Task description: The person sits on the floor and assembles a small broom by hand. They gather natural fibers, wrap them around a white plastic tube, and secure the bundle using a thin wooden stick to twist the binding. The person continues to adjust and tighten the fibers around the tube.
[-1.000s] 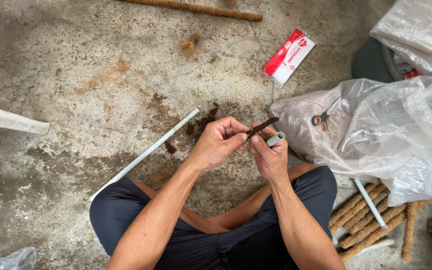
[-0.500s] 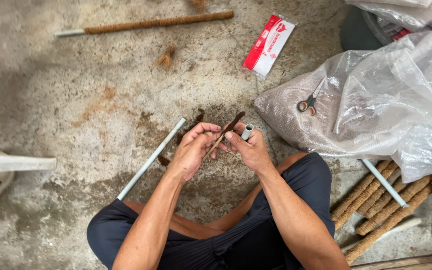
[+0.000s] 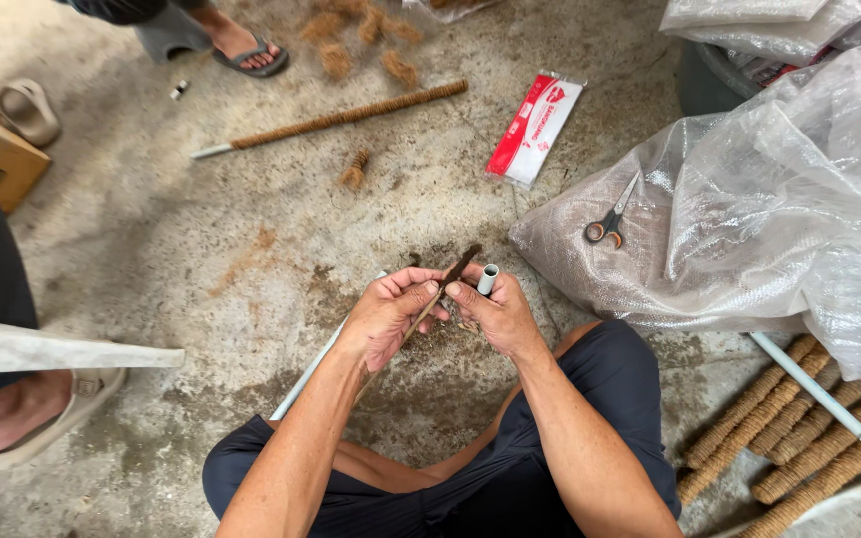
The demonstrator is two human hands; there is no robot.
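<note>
Item: thin brown stick (image 3: 447, 284), dark at its upper tip, slanting up to the right. Held between my two hands, above my crossed legs and the concrete floor (image 3: 151, 249).

My left hand (image 3: 389, 314): fingers curled closed around the lower part of the stick, thumb on top.

My right hand (image 3: 495, 314): closed, thumb and forefinger pinching the stick just beside my left hand's fingers. The same hand grips a short white tube (image 3: 488, 279), open end pointing up, just right of the stick's dark tip.

Beneath my hands: a long white pipe (image 3: 301, 384) lies on the floor, running under my left forearm.

To my right: a large clear plastic bag (image 3: 749, 219) of pale fibre, with scissors (image 3: 610, 221) resting on it, near my right hand.

Lower right: a pile of coir-wrapped poles (image 3: 799, 438), a bare white pipe across them.

Ahead: one coir-wrapped pole (image 3: 351, 115), loose tufts of brown fibre (image 3: 351, 171), a red and white packet (image 3: 535, 128); all well apart from my hands.

Left edge: another person's sandalled foot (image 3: 22, 418).
</note>
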